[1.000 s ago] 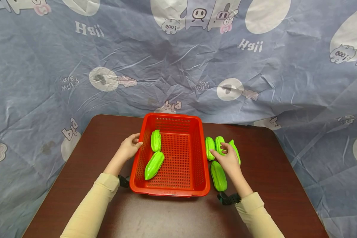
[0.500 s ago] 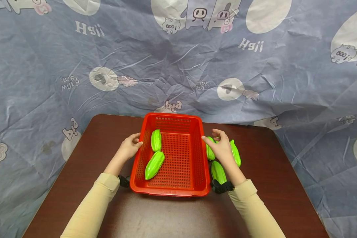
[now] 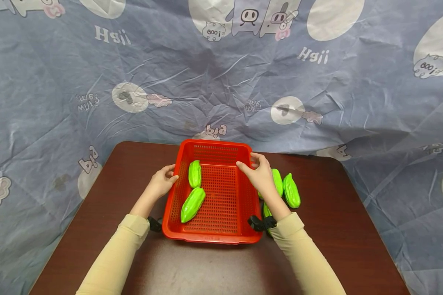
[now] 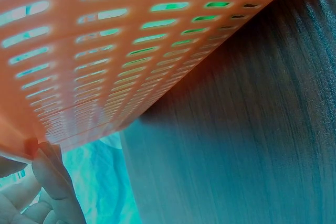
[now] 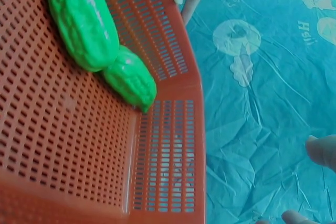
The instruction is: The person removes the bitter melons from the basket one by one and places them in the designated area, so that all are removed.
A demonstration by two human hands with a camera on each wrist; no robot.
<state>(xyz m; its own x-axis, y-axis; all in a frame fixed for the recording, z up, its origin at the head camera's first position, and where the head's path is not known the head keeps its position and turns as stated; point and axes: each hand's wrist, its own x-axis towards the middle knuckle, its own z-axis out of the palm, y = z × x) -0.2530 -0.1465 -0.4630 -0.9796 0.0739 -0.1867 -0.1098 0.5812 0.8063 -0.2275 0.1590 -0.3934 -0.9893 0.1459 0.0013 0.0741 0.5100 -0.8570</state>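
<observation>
- Clamped with left grip (image 3: 161, 181) on left rim of red basket (image 3: 212, 238).
- Hovering over right rim with right grip (image 3: 260, 173), fingers apart.
- Counting two green gourds (image 3: 193, 205) inside, four outer gourds (image 3: 291, 192) toward counter (image 3: 339, 233)'s right edge.

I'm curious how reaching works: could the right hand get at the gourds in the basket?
Probably yes: the right hand is empty, at the right side of the open basket, and nothing covers the gourds inside.

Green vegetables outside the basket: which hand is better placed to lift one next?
Probably the right hand: it is empty and nearer those vegetables; the left hand holds the red basket's left rim.
</observation>
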